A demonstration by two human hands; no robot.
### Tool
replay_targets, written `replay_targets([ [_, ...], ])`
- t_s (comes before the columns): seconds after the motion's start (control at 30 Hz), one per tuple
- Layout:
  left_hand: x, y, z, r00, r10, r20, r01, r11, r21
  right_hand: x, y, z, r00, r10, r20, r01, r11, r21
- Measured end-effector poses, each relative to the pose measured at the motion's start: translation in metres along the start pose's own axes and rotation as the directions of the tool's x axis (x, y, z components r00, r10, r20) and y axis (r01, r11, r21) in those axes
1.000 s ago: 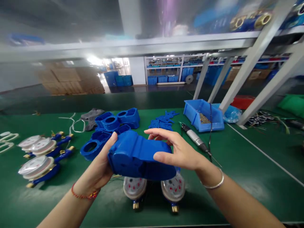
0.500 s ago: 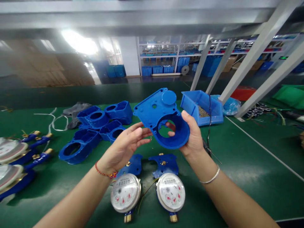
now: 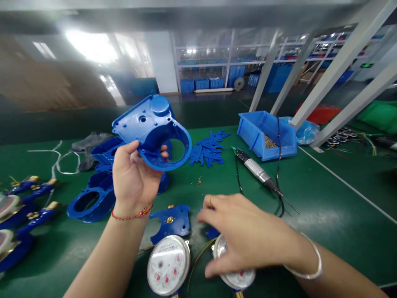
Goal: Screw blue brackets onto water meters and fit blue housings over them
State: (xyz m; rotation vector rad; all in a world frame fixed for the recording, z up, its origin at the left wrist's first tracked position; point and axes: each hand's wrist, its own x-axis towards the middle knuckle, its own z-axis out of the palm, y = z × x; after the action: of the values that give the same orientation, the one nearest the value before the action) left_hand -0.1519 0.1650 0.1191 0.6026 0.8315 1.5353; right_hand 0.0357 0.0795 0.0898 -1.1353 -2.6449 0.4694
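My left hand [image 3: 136,174] grips a blue plastic housing [image 3: 133,126] with a round ring, held up over the bench. My right hand [image 3: 238,231] hovers with thumb and fingers apart above the right water meter [image 3: 221,248], covering much of its dial. The left water meter [image 3: 169,265] shows its white face with red pointers. Behind it lies a blue bracket plate [image 3: 173,221] with a brass fitting. A similar blue plate [image 3: 212,232] is mostly hidden behind my right hand.
More blue housings [image 3: 89,200] lie at left, beside further meters [image 3: 15,219]. Several flat blue pieces [image 3: 207,151] are piled mid-bench, near small screws [image 3: 199,180]. An electric screwdriver [image 3: 256,169] lies by a blue bin [image 3: 259,134] of small metal parts. Grey posts [image 3: 335,70] stand at right.
The housing has passed from my right hand to my left and moved left. My right hand has come down over the right meter. The flat pieces and screwdriver now show.
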Motion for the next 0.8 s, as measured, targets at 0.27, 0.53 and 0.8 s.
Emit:
replay_targets([
  [0.27, -0.017, 0.003, -0.004, 0.996, -0.006, 0.093, 0.004, 1.000, 0.020, -0.052, -0.013, 0.057, 0.952, 0.002, -0.305, -0.151, 0.873, -0.464],
  [0.53, -0.035, -0.006, 0.007, 0.991, -0.064, 0.119, 0.065, 0.998, -0.006, -0.089, -0.004, 0.033, 0.955, 0.180, -0.235, -0.265, 0.873, -0.410],
  [0.8, -0.046, -0.023, 0.011, 0.961, -0.197, 0.196, 0.195, 0.980, 0.031, -0.070, -0.005, 0.001, 0.958, 0.257, -0.130, -0.288, 0.874, -0.390],
])
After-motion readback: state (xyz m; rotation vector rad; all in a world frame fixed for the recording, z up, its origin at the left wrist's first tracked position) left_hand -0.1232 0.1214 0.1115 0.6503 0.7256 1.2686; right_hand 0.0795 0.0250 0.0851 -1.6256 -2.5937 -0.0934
